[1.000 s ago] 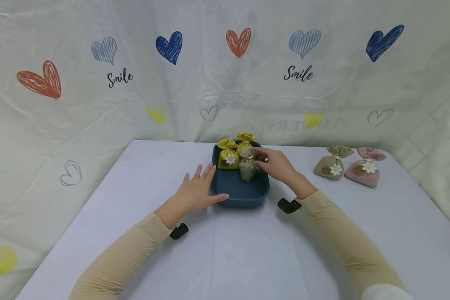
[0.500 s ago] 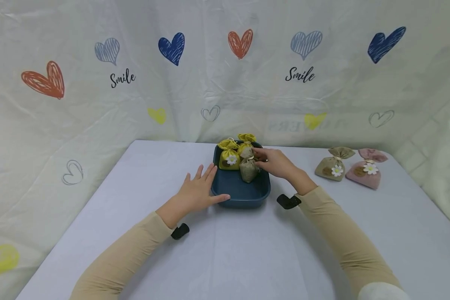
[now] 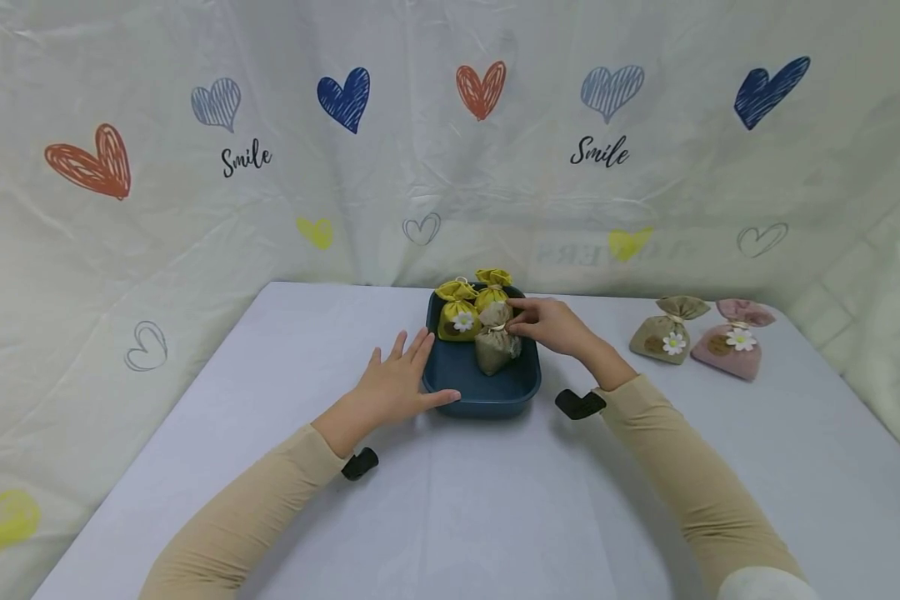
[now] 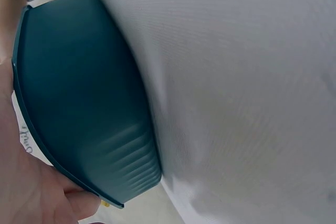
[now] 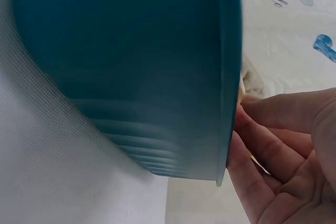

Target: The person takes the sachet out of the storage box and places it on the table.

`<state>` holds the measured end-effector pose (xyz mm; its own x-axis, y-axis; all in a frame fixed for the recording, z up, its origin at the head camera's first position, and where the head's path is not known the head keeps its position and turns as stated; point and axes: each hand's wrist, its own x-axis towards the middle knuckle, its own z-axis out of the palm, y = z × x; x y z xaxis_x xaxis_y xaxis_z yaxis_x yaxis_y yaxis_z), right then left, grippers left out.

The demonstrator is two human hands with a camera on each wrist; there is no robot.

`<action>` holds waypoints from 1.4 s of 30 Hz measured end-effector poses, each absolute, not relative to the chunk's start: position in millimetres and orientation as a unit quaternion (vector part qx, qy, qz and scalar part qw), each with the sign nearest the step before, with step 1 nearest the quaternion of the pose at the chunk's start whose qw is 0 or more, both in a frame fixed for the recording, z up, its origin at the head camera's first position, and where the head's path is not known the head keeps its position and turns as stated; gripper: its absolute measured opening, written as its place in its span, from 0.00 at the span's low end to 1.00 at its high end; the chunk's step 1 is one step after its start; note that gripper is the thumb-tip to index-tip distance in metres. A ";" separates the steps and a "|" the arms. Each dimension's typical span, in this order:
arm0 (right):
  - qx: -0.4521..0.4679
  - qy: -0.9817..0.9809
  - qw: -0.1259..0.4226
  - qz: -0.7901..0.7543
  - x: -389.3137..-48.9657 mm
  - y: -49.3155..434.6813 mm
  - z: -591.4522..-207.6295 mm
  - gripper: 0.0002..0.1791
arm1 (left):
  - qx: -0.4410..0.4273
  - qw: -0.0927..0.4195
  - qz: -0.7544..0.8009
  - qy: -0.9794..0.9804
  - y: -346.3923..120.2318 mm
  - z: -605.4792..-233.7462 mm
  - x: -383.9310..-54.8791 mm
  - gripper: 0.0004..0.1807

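Note:
In the head view, a dark blue tub [image 3: 482, 410] holds two yellow drawstring pouches, the left one [image 3: 459, 323] with a white flower. In front of the rear yellow pouch [image 3: 492, 287] is a beige drawstring pouch [image 3: 497, 350], tilted in the tub. My right hand [image 3: 555, 327] pinches this beige pouch near its tied neck; in the right wrist view the tub wall hides most of it. My left hand [image 3: 393, 387] lies with spread, straight fingers against the tub's left rim, thumb across the front corner. The left wrist view shows its palm side along the rim.
Another beige pouch [image 3: 660, 335] and a pink pouch [image 3: 729, 342], each with a white flower, lie on the white table [image 3: 465, 508] to the right. A white backdrop [image 3: 390, 183] with printed hearts hangs behind the table.
The beige pouch in my right hand has tilted and shifted slightly towards the tub's front, its base swinging left. My left hand and the tub stay in place.

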<state>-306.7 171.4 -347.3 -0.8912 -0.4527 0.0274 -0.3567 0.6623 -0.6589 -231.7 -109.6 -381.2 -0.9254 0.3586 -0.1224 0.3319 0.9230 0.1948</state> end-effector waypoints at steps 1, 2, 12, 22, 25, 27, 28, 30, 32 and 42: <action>-0.223 0.908 0.073 -0.348 -306.6 172.0 -347.3 0.31 | 0.177 0.078 0.085 0.977 -109.5 -380.9 -231.5 0.61; -0.223 0.906 0.076 -0.351 -306.9 172.3 -347.4 0.31 | 0.177 0.079 0.085 0.977 -109.4 -380.5 -231.2 0.61; -0.188 0.891 0.123 -0.394 -312.2 172.0 -348.1 0.31 | 0.177 0.079 0.086 0.977 -108.8 -378.8 -230.2 0.61; -0.163 0.882 0.128 -0.423 -312.3 171.1 -347.1 0.24 | 0.178 0.078 0.085 0.977 -108.8 -377.6 -229.8 0.61; -0.167 0.887 0.115 -0.415 -311.4 170.5 -347.8 0.22 | 0.179 0.076 0.084 0.977 -109.0 -377.7 -230.0 0.61; -0.169 0.892 0.107 -0.406 -311.2 169.3 -348.3 0.21 | 0.178 0.078 0.084 0.977 -109.0 -377.7 -230.3 0.61; -0.170 0.894 0.103 -0.401 -311.1 168.6 -348.7 0.20 | 0.178 0.078 0.085 0.977 -108.9 -378.0 -230.6 0.61; -0.173 0.899 0.096 -0.391 -310.7 167.3 -348.9 0.20 | 0.178 0.079 0.084 0.977 -108.8 -378.6 -231.3 0.61; -0.176 0.902 0.092 -0.385 -310.3 166.2 -349.0 0.19 | 0.177 0.080 0.084 0.977 -108.7 -379.2 -231.7 0.61; -0.211 0.908 0.055 -0.358 -306.6 168.3 -350.1 0.16 | 0.177 0.080 0.090 0.977 -108.7 -379.2 -231.4 0.61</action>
